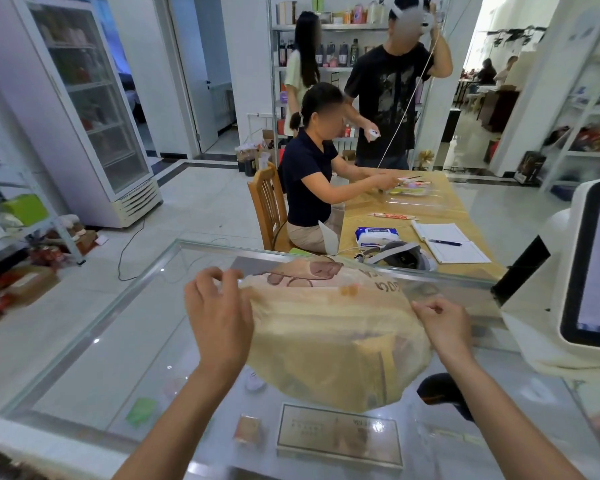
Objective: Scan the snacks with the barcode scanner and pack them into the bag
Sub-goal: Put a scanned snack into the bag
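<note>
A: Where's the plastic bag?
B: Held up over the glass counter; the left hand pinches its left rim, the right hand pinches its right rim, and boxy shapes show through it
A: How will it handle?
B: Thin, limp, likely slippery; best gripped at the rim, spreading the mouth

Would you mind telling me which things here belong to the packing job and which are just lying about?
Job: plastic bag, gripped by left hand and right hand; likely barcode scanner.
Lying about: wet wipes, notebook, pen, headset on the far table.
</note>
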